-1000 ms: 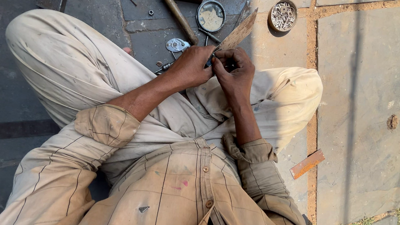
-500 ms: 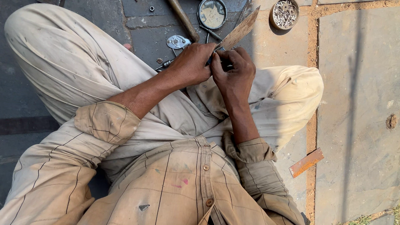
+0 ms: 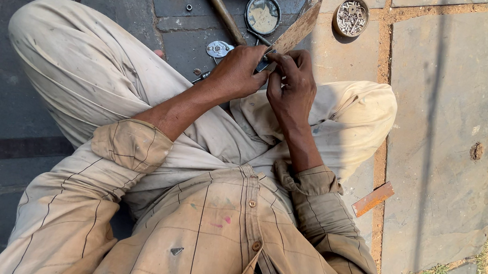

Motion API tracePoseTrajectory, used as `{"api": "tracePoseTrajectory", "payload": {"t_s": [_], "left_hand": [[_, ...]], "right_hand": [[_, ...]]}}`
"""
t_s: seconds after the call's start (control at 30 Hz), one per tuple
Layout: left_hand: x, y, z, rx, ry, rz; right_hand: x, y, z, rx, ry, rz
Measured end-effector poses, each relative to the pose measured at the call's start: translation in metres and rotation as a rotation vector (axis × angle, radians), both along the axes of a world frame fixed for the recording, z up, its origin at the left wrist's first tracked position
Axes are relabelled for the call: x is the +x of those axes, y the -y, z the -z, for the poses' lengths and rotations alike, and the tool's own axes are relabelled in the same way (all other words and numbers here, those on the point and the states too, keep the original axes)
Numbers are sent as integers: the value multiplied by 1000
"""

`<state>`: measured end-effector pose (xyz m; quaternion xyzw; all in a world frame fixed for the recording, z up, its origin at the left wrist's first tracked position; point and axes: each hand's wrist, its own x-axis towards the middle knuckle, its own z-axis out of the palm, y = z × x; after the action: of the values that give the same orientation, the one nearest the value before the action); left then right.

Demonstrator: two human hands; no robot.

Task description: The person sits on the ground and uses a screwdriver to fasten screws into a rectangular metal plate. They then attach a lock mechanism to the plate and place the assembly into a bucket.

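Little has moved since the earlier frames: both hands stay joined above the lap, the flat strip still angled up and away from them.

Item: flat strip (image 3: 297, 30), tan, narrow, thin. Landmark for all entries below.
- Left hand (image 3: 236, 71): curled shut at the strip's lower end, with a small dark tool or part (image 3: 261, 65) in its grip; what kind cannot be told.
- Right hand (image 3: 292, 85): fingers pinched narrow on the strip's lower end, touching the left hand.
- Round tin (image 3: 262, 15): just left of the strip, on the paving.
- Small dish of metal bits (image 3: 351, 17): just right of the strip's tip.
- Wooden handle (image 3: 216, 4): left of the strip, beyond the tin.
- Orange offcut (image 3: 373, 198): well below the strip, beside the right knee.

Progress, as judged: work at the strip's end is under way; no finished joint or fitting shows.
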<state>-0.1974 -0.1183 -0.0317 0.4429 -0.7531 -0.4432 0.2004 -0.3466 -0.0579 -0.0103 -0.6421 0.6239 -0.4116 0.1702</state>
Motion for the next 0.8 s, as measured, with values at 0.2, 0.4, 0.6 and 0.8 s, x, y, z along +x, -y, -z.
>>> {"api": "tracePoseTrajectory", "payload": {"t_s": [0.2,0.4,0.6,0.8], "left_hand": [[2,-2,3,42,-17,-20],[-1,4,0,23,0,-46],[-6,3,-9,119,26,-76],[-13,-8,-19,136,-87,-63]], "right_hand": [[-2,-4,1,27,-48,-17],[-1,2,-7,-15,-108,-80],[-1,11,-23,112,32,43],[-11,6,-35,245,48,14]]}}
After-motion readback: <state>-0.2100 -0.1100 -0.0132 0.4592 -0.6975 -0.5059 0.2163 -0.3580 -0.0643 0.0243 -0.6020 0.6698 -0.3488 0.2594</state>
